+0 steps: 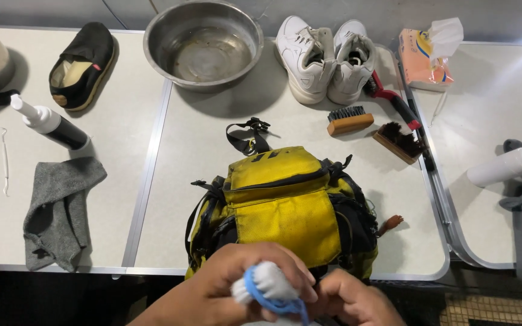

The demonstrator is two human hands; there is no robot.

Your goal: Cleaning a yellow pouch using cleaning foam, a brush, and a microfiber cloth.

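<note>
Closest to the lens, at the bottom centre of the frame, my left hand (246, 284) is wrapped around a small white cloth bundle with a blue cord (268, 285); the fingers close over it and hide most of it, and the cord runs off the lower edge. Just right of it, my right hand (353, 300) is curled with its fingers turned under; I cannot tell whether it pinches the cord or holds nothing, since its lower part is cut off.

Above both hands, in the middle of the frame, lies the yellow and black fabric backpack (285, 208) on the pale grey folding table (212, 157), its near end hidden behind my hands.

At upper centre stands a round steel basin (203, 43), right of it a pair of white trainers (327, 57). At lower left lies a crumpled grey rag (58, 214).
</note>
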